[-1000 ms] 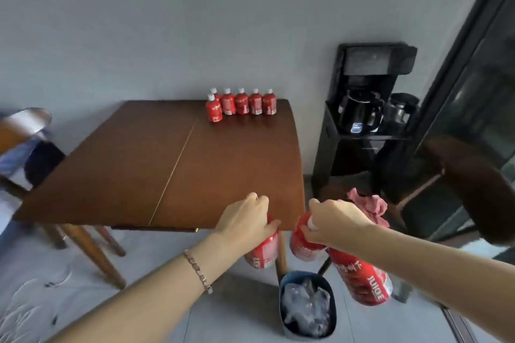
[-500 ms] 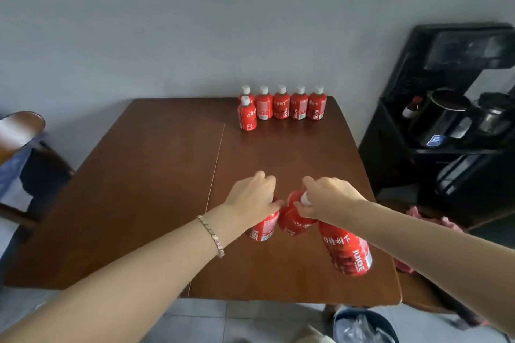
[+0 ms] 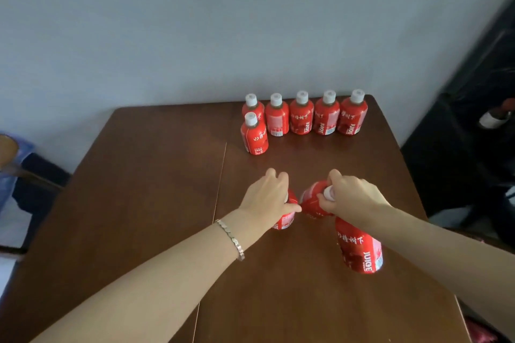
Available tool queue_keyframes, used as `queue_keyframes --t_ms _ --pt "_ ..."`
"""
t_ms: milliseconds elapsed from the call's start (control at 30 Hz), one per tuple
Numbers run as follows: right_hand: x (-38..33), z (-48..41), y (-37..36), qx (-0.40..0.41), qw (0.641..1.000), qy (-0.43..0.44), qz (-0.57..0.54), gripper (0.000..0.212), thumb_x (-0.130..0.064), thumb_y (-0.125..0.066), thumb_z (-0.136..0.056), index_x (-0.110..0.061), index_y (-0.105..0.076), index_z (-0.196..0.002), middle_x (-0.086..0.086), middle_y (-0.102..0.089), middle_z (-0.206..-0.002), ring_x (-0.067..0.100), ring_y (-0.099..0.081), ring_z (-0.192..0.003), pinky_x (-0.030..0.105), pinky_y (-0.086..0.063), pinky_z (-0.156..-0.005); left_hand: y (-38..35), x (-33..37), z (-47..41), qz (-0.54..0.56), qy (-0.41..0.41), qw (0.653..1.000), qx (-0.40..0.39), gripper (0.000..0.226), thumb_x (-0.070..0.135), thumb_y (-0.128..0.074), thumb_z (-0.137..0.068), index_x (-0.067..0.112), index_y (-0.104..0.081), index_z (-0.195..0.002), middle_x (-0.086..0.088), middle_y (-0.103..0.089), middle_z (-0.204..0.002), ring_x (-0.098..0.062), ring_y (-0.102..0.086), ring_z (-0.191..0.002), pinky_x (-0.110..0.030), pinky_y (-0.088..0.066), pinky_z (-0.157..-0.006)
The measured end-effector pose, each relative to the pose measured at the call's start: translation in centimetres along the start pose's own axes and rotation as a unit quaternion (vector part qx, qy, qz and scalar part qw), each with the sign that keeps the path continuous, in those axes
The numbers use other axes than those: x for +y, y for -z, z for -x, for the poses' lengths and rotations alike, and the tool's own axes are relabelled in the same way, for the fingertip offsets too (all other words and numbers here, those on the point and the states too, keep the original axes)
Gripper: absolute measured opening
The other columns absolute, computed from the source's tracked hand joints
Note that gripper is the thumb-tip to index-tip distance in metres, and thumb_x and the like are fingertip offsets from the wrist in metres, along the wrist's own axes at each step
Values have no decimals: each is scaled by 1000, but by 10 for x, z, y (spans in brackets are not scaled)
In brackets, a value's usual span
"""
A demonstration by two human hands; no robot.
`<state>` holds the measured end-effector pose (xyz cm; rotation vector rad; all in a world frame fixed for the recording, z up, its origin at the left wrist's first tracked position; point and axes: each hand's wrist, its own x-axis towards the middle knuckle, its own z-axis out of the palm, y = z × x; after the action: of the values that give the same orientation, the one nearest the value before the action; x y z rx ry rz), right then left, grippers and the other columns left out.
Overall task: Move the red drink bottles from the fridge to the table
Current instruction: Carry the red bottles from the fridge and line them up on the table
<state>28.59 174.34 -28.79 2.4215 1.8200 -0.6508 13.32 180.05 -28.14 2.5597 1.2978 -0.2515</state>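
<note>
Table: six bottles standing at 12 o'clock. Right hand clamps two bottles by the necks; left hand is closed on one bottle. Risk: the lower right bottle hangs tilted and may slip or topple on landing.

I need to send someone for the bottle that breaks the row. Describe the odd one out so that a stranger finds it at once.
Start at the brown wooden table and go to its far right corner by the wall, where five red bottles stand in a row. At that row's left end, the lone bottle stands in front of the row, nearer the person. It alone is out of line.
</note>
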Motion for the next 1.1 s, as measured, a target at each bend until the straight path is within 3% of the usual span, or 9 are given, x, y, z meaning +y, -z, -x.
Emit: queue_keyframes --t_ms 133,400,533,600,733,800,867,967,1100 --pt "14 -56 9 21 999 -30 -26 35 -44 -49 -92 -15 -45 -111 2 -62 -93 21 -65 -84 38 -57 -75 12 -11 -64 -13 -17 1000 -2 49 46 -63 -83 7 -47 -107 -10 -50 -108 -24 -57 -93 -25 -37 -69" --pt "15 -156 36 77 997 0 13 31 -38 -46 -95 -12 -46 -113 5 -60 -92 26 -63 -84 35 -50 -68 31 -26 -173 -58 -78 994 50 44 43 -63 -84 6 -48 -105 -11 -49 -104 -22 -50 -76 -29 -33 -61" --pt "9 -190 36 67 998 -4 13 30 -36 -45 -96 -11 -47 -113 7 -56 -91 25 -55 -78 34 -44 -64 23 -35 -200 -72 -74 994 43 43 38 -65 -84 6 -49 -107 -13 -49 -108 -29 -56 -92 -31 -34 -64" --pt "6 -201 34 76 997 -1 14 32 -37 -45 -96 -11 -47 -115 9 -58 -97 28 -58 -84 34 -42 -65 18 -42 -206 -87 -68 993 30 41 33 -62 -87 6 -48 -112 -14 -47 -112 -30 -54 -100 -33 -36 -68" --pt "6 -199 21 103 994 16 -34 43 -37 -51 -93 -18 -39 -129 8 -60 -104 29 -61 -90 32 -42 -65 11 -55 -206 -109 -42 990 77 32 23 -55 -93 8 -46 -120 -12 -45 -117 -28 -49 -105 -32 -36 -71" --pt "12 -189 15 110 991 -8 -75 55 -36 -57 -90 -21 -31 -136 7 -61 -105 29 -62 -91 33 -44 -66 2 -57 -202 -128 -65 983 116 39 22 -54 -93 14 -43 -129 -10 -46 -121 -28 -47 -108 -32 -38 -76" --pt "19 -180 14 147 982 -33 -112 52 -31 -56 -91 -20 -31 -136 4 -60 -95 25 -59 -80 31 -41 -62 -8 -58 -198 -117 -89 982 118 56 25 -54 -92 20 -31 -142 -10 -39 -134 -29 -41 -117 -34 -39 -89" --pt "27 -179 23 215 968 -60 -117 47 -21 -50 -93 -17 -33 -137 1 -51 -83 20 -46 -68 29 -34 -59 -19 -62 -195 -144 -85 982 90 73 25 -58 -91 25 -14 -149 -10 -17 -152 -32 -20 -137 -37 -29 -107" --pt "32 -194 37 246 958 -87 -121 40 -14 -44 -94 -13 -38 -134 8 -56 -93 22 -48 -73 30 -35 -61 -24 -67 -193 -169 -82 978 84 76 10 -60 -89 21 -14 -149 -9 -1 -158 -33 2 -145 -42 -13 -116"
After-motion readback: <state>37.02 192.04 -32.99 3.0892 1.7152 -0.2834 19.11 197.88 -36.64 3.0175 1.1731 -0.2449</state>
